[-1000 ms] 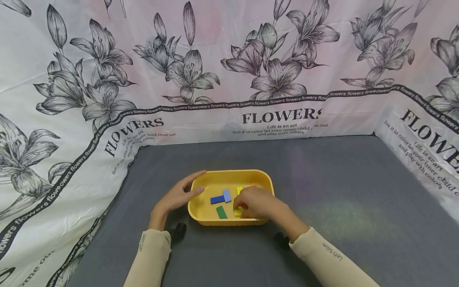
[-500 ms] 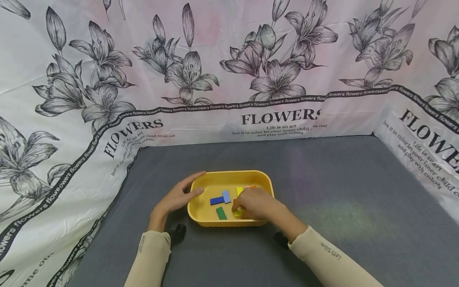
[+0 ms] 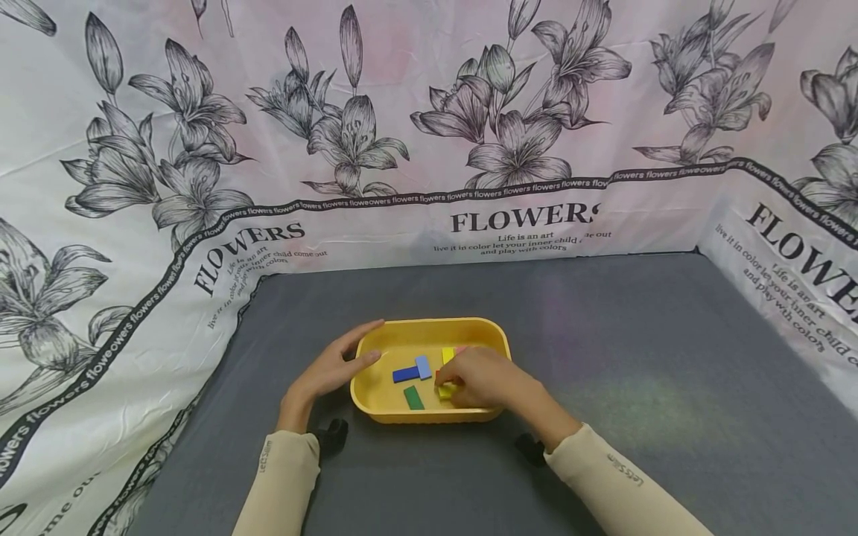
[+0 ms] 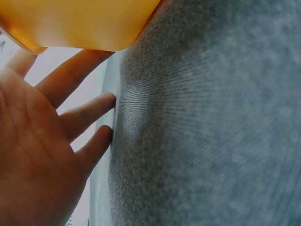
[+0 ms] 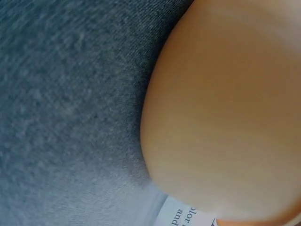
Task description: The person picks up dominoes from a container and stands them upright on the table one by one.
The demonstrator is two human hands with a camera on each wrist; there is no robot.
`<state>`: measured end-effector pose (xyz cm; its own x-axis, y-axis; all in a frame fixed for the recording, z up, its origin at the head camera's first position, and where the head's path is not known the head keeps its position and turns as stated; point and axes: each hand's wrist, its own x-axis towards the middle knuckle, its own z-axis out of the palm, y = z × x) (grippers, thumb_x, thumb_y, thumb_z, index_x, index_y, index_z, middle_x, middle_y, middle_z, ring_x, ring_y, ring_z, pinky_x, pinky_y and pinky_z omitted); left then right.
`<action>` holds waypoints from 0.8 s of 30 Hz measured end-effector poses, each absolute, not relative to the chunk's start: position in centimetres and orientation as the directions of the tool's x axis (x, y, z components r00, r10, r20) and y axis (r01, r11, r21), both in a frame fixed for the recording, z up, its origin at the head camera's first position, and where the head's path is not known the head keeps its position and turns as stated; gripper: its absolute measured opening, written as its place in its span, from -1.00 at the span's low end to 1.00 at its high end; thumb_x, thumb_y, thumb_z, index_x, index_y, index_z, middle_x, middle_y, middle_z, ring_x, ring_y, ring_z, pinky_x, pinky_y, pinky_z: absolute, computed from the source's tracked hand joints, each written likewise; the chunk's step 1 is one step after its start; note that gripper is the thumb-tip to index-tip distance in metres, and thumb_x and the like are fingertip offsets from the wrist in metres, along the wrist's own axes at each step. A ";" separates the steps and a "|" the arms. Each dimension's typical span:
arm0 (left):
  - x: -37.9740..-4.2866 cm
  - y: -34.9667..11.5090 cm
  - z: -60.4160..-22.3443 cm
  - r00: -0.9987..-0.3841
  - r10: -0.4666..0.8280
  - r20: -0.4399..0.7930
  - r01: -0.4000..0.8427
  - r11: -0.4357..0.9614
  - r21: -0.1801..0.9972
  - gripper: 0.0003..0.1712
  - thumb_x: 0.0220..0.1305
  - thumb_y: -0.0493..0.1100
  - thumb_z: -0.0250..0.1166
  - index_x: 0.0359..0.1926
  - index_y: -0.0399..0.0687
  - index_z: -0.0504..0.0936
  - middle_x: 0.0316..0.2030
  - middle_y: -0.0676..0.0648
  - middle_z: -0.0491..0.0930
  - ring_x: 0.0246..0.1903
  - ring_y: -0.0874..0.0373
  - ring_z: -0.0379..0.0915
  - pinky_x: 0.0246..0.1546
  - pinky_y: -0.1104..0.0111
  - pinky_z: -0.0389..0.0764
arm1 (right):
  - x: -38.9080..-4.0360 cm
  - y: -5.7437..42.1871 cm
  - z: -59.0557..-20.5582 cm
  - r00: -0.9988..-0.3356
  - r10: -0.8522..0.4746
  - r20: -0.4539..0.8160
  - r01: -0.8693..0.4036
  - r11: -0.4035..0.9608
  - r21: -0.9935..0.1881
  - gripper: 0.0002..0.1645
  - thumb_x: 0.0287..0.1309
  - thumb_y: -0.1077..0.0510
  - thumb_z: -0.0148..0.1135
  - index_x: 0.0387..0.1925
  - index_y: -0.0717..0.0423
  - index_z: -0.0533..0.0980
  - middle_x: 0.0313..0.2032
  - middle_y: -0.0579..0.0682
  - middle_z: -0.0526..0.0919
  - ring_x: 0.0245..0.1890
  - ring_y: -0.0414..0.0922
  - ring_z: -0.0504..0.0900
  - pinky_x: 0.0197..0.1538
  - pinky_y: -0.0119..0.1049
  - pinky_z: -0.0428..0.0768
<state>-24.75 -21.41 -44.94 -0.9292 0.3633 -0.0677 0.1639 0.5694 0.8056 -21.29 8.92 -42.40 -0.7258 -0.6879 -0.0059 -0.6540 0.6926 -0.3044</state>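
Observation:
A yellow tub (image 3: 429, 418) stands on the grey table, with small flat rectangular blocks in it. My left hand (image 3: 330, 366) rests at its left end, thumb over the rim and index finger along the far corner. In the left wrist view, the spread, nearly straight fingers (image 4: 87, 115) lie against the tub's outside. My right hand (image 3: 485, 380) reaches into the tub's right half, fingers bent down, and appears to pinch a yellow block (image 3: 445, 392); the hand hides part of the grip. The right wrist view shows only the tub's outer wall (image 5: 221, 122) and the table.
Left of my right hand lie a dark blue block (image 3: 405, 374), a light blue block (image 3: 423, 367) touching it, and a green block (image 3: 413, 398). Another yellow block (image 3: 447, 354) lies behind the hand. Flower-printed cloth (image 3: 375, 231) borders the table at the back and sides.
My right hand has shifted slightly inside the tub, and the yellow block at its fingertips has tilted a little. The left hand and the blue and green blocks have stayed in place.

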 end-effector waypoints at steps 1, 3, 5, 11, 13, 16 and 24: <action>-24.8 -21.4 -44.9 -0.929 0.364 -0.066 0.166 0.569 0.805 -0.31 0.42 0.11 0.26 0.51 0.48 0.28 0.55 0.03 0.21 0.45 -0.16 0.24 0.46 -0.23 0.22 | -21.3 9.0 -42.4 -0.726 -0.687 0.003 -0.655 0.690 -0.308 -0.74 -0.01 0.16 0.44 -0.22 -0.20 0.75 -0.64 -0.24 0.30 -0.55 -0.26 0.29 -0.39 -0.39 0.24; -24.8 -21.4 -44.9 -0.929 0.364 -0.065 0.166 0.568 0.806 -0.31 0.42 0.12 0.26 0.50 0.47 0.28 0.54 0.03 0.22 0.45 -0.16 0.25 0.45 -0.23 0.23 | -21.4 9.2 -42.5 -0.731 -0.682 0.017 -0.650 0.688 -0.322 -0.70 -0.02 0.17 0.43 -0.19 -0.20 0.75 -0.63 -0.26 0.33 -0.54 -0.27 0.31 -0.39 -0.40 0.26; -24.8 -21.4 -44.9 -0.929 0.364 -0.063 0.168 0.570 0.805 -0.31 0.42 0.12 0.26 0.50 0.47 0.28 0.54 0.03 0.22 0.44 -0.16 0.25 0.45 -0.24 0.23 | -21.4 9.4 -42.5 -0.734 -0.678 0.034 -0.647 0.684 -0.336 -0.70 -0.02 0.16 0.42 -0.19 -0.20 0.74 -0.61 -0.26 0.39 -0.52 -0.29 0.35 -0.39 -0.41 0.31; -24.8 -21.5 -45.1 -0.929 0.364 -0.061 0.174 0.577 0.798 -0.32 0.43 0.11 0.25 0.51 0.48 0.27 0.55 0.03 0.21 0.45 -0.16 0.25 0.45 -0.24 0.23 | -21.2 9.9 -42.4 -0.745 -0.660 0.102 -0.643 0.668 -0.374 -0.78 0.06 0.14 0.39 -0.22 -0.19 0.71 -0.43 -0.25 0.65 -0.42 -0.31 0.51 -0.27 -0.40 0.52; -24.8 -21.5 -45.2 -0.929 0.365 -0.061 0.175 0.577 0.798 -0.32 0.43 0.11 0.25 0.51 0.48 0.27 0.55 0.03 0.21 0.45 -0.17 0.24 0.45 -0.24 0.22 | -21.1 10.1 -42.2 -0.759 -0.640 0.116 -0.627 0.671 -0.396 -0.76 0.10 0.10 0.40 -0.15 -0.20 0.73 -0.34 -0.26 0.72 -0.36 -0.30 0.60 -0.21 -0.39 0.58; -24.8 -21.4 -45.1 -0.928 0.366 -0.062 0.173 0.574 0.800 -0.31 0.43 0.12 0.25 0.51 0.48 0.26 0.55 0.02 0.21 0.44 -0.17 0.25 0.45 -0.24 0.23 | -20.9 10.5 -41.6 -0.767 -0.623 0.156 -0.619 0.653 -0.435 -0.72 0.13 0.09 0.42 -0.08 -0.16 0.73 -0.30 -0.23 0.77 -0.31 -0.22 0.69 -0.21 -0.36 0.62; -24.8 -21.4 -45.0 -0.926 0.372 -0.063 0.176 0.575 0.799 -0.30 0.45 0.12 0.23 0.53 0.43 0.25 0.56 -0.02 0.19 0.42 -0.19 0.27 0.44 -0.25 0.24 | -21.3 12.7 -39.9 -0.779 -0.558 0.286 -0.605 0.553 -0.572 -0.64 0.14 0.10 0.47 0.01 -0.08 0.69 -0.30 -0.16 0.80 -0.51 -0.19 0.51 -0.43 -0.43 0.43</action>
